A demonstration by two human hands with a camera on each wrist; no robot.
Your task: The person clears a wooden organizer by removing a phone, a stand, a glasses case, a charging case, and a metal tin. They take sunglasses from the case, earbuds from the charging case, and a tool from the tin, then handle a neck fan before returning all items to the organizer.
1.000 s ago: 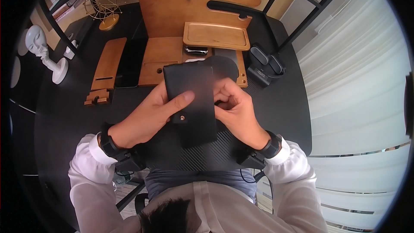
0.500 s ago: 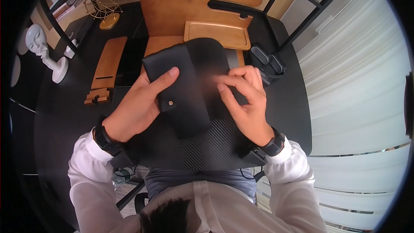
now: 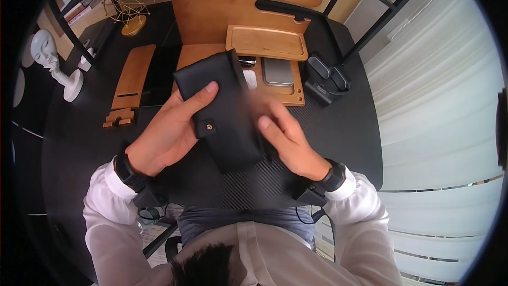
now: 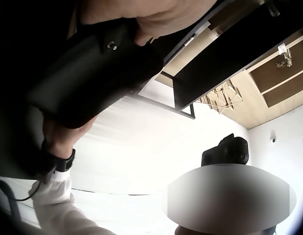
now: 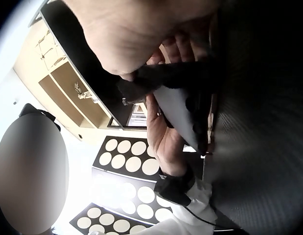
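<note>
A black leather-like case (image 3: pixel 218 100) with a round metal snap is held up, tilted, above the desk in the head view. My left hand (image 3: pixel 166 132) grips its left side, thumb lying across the front. At its right edge, my right hand (image 3: pixel 291 140) has its thumb near the front and its fingers partly blurred. The right wrist view shows my right hand (image 5: pixel 136 32) holding dark, soft material of the case (image 5: pixel 178 112), with my left hand (image 5: pixel 166 142) on the other side. The snap side of the case (image 4: pixel 88 73) fills part of the left wrist view.
Behind the case stands a wooden organizer (image 3: pixel 201 16) with a raised tray (image 3: pixel 267 42) and a grey tin (image 3: pixel 278 71). A long wooden piece (image 3: pixel 136 71) lies at left, a white head figure (image 3: pixel 71 85) farther left. Dark glasses-like objects (image 3: pixel 328 77) lie at right.
The case has tilted and moved left from its earlier upright position. Its rounded flap, spread out at upper right half a second ago, is out of sight. My right hand has moved left and down.
</note>
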